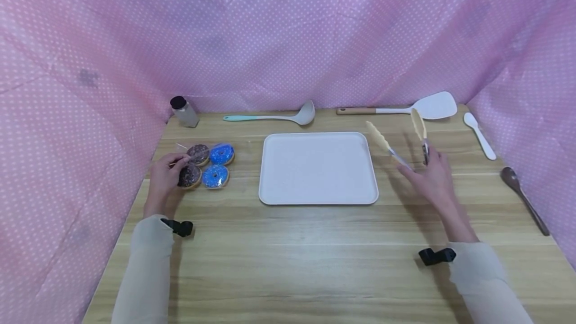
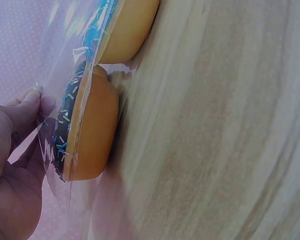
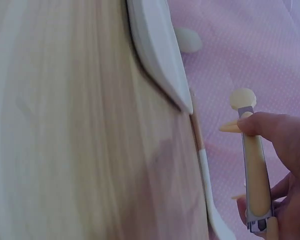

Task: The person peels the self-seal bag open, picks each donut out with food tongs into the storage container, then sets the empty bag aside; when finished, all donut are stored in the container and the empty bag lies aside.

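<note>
Left hand (image 1: 164, 176): rested at the table's (image 1: 288, 254) left side, fingers curled, pinching the clear wrapper (image 2: 65, 60) of the donut pack (image 1: 206, 165). The left wrist view showed thumb and fingertips (image 2: 32, 100) gripping the film's edge.

Donut pack: 4 donuts in 2 rows, lying flat on the table left of the tray (image 1: 318, 167). 2 chocolate donuts (image 1: 194, 164) with sprinkles sat on the side nearer the hand; 2 blue donuts (image 1: 218, 165) sat on the side nearer the tray. Pack and tray were apart.

Right hand (image 1: 432, 176): raised just right of the tray, fingers curled round the tongs (image 1: 405, 136). The tongs' 2 cream tips stood spread apart, pointing away from the person, 1 tip over the table beside the tray's far right corner. The right wrist view showed the thumb (image 3: 270, 130) pressed on 1 arm of the tongs.

Tray: white, rectangular, rounded corners, at table centre.

Along the far edge: a small jar (image 1: 184, 111) with a dark lid at far left; a ladle (image 1: 274, 116) with a teal handle behind the tray; a white spatula (image 1: 405, 108) with a wooden handle to the right.

Right side: a white spoon (image 1: 479, 135) near the far corner; a dark spoon (image 1: 524, 199) nearer the person, by the table's edge.

Surround: pink dotted cloth (image 1: 288, 29) on 3 sides. Both arms wore pale sleeves (image 1: 144, 269), each with a black clip at the wrist.
</note>
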`<state>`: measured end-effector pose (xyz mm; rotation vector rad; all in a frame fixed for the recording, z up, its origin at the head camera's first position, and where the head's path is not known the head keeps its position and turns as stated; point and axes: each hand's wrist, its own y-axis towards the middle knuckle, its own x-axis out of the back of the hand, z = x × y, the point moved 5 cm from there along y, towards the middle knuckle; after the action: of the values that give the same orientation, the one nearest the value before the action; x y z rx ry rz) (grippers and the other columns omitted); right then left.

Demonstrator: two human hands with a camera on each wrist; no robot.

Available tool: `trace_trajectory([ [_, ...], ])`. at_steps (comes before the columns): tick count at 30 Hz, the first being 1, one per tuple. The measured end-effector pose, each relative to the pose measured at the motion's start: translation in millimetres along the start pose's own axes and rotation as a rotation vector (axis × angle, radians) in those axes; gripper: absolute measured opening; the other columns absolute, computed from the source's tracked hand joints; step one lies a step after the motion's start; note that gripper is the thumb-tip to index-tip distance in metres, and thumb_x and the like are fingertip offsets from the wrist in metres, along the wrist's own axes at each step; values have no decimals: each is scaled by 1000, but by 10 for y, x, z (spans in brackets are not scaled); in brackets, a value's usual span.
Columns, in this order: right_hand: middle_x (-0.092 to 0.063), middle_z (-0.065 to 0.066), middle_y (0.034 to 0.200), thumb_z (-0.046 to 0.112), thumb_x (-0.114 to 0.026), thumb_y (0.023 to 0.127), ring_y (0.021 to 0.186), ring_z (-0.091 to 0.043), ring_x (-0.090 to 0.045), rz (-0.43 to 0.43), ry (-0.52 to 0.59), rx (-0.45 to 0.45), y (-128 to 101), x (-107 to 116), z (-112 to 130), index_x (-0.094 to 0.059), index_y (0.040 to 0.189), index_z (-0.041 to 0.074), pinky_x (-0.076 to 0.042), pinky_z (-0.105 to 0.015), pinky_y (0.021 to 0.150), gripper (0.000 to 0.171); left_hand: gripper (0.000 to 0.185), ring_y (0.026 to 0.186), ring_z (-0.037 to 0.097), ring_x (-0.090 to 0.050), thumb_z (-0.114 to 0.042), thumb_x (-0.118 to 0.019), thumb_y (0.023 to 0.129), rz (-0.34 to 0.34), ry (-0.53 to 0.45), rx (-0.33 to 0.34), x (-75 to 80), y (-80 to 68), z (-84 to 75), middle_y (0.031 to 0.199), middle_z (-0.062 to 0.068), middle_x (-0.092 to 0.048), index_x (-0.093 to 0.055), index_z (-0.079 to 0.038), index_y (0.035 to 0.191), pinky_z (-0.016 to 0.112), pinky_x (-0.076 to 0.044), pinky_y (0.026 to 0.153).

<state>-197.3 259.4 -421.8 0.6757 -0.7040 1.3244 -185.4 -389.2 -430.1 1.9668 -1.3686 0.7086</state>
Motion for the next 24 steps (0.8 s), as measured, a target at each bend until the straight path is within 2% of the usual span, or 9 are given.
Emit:
trace_trajectory([
  [4,-40,-33,120,41,-73,82,108,-45,-39,7,19,85,24,-93,222,-30,143,-5,-36,-60,86,88,27,92,-5,-51,-25,-56,97,18,3,8,-8,11,10,114,15,-67,-69,-3,107,8,-40,80],
  [9,-43,-28,118,41,-75,80,103,-41,-42,31,31,171,48,-249,525,-33,142,-5,-39,-57,84,88,28,94,-3,-52,-26,-55,97,27,3,10,-12,12,15,114,15,-67,-69,-3,107,9,-40,80],
  [12,-44,-27,118,43,-75,80,102,-39,-44,54,16,224,59,-360,713,-33,142,-4,-41,-55,82,88,26,91,-7,-50,-23,-56,97,19,-7,0,-7,10,11,113,16,-67,-69,-2,106,6,-39,79],
  [17,-48,-24,122,39,-77,80,103,-35,-48,71,19,325,59,-541,1009,-40,138,-3,-45,-49,82,80,25,86,-16,-46,-20,-58,96,12,-34,-9,3,11,-1,112,18,-67,-69,0,105,3,-38,77],
  [21,-51,-19,117,36,-77,80,94,-31,-52,109,31,399,34,-680,1232,-44,134,2,-49,-43,75,71,25,91,-4,-54,-21,-58,96,9,-19,2,9,13,2,112,18,-67,-69,-1,105,6,-40,78],
  [24,-53,-18,116,34,-77,80,94,-31,-54,142,27,452,6,-786,1397,-45,136,2,-49,-43,77,71,24,96,8,-57,-21,-58,96,2,5,-2,12,17,1,112,17,-68,-69,-2,105,8,-40,80],
])
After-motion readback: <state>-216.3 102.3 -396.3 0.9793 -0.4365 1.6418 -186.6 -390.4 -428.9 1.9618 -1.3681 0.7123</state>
